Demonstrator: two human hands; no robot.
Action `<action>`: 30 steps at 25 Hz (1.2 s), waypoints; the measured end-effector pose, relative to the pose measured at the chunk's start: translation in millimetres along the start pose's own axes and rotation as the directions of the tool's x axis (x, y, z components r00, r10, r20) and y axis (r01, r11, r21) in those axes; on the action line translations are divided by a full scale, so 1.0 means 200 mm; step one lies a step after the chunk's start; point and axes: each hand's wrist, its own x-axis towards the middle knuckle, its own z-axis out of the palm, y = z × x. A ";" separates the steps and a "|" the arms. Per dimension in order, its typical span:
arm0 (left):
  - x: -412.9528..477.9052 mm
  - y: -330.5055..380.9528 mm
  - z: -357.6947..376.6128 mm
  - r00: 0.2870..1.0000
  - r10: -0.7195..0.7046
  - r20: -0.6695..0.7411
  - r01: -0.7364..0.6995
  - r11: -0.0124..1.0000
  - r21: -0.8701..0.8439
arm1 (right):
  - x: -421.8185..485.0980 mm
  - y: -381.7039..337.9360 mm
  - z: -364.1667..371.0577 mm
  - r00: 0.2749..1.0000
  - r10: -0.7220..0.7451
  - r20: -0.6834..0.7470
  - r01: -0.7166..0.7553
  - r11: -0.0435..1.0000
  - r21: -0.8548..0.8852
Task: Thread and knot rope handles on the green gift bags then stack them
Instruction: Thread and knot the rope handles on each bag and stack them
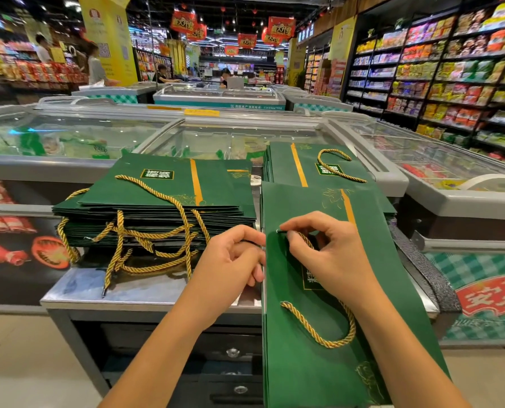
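A flat green gift bag point(328, 378) lies lengthwise in front of me, hanging over the counter's near edge. My right hand point(325, 254) pinches the dark tip of a gold rope point(319, 331) at the bag's top edge; the rope loops across the bag face. My left hand point(230, 263) grips the bag's left edge with curled fingers. To the left sits a stack of green bags point(163, 198) with several gold rope handles point(145, 245) dangling over its front. A second stack point(310, 166) lies behind, with a rope handle on top.
The bags rest on a metal counter point(133, 287) with drawers below. Glass-lidded freezer chests point(239, 134) stretch beyond and to the right. Stocked shelves point(451, 75) line the right wall. People stand in the far background at the left.
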 end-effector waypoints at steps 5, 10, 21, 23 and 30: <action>0.00 0.01 0.01 1.000 0.008 0.001 -0.008 1.000 -0.016 | 0.00 0.00 0.00 1.000 0.008 0.015 -0.009 1.000 0.028; 0.01 0.00 0.03 0.999 0.043 -0.028 -0.041 0.996 0.079 | 0.01 0.01 0.00 0.997 0.069 -0.019 -0.068 0.997 0.040; 0.02 -0.02 0.04 0.986 0.165 0.030 -0.167 0.946 0.280 | 0.01 -0.06 0.02 0.982 0.191 0.012 -0.191 0.979 0.072; 0.02 -0.03 0.05 0.983 0.181 0.040 -0.185 0.938 0.292 | 0.01 -0.06 0.01 0.972 0.236 0.012 -0.236 0.965 0.118; 0.08 -0.04 0.11 0.985 0.167 -0.048 -0.146 0.947 0.285 | 0.01 -0.06 -0.01 0.970 0.243 0.005 -0.239 0.950 0.201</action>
